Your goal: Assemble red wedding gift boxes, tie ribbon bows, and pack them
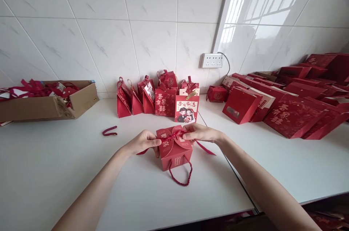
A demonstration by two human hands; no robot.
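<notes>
A small red gift box point(174, 151) with a rounded flap top and a red rope handle stands on the white table point(68, 173) in front of me. A thin red ribbon point(204, 147) crosses its top and trails off to both sides. My left hand point(143, 142) pinches the ribbon at the box's left top edge. My right hand point(200, 133) pinches it at the right top edge. Both hands are closed on the ribbon.
Several finished red gift boxes and bags point(163, 96) stand by the tiled wall. A cardboard box point(51, 105) of red ribbons sits at the left. A loose red handle point(109, 131) lies nearby. Stacked flat red boxes point(294, 100) fill the right. A wall socket point(212, 60) hangs behind.
</notes>
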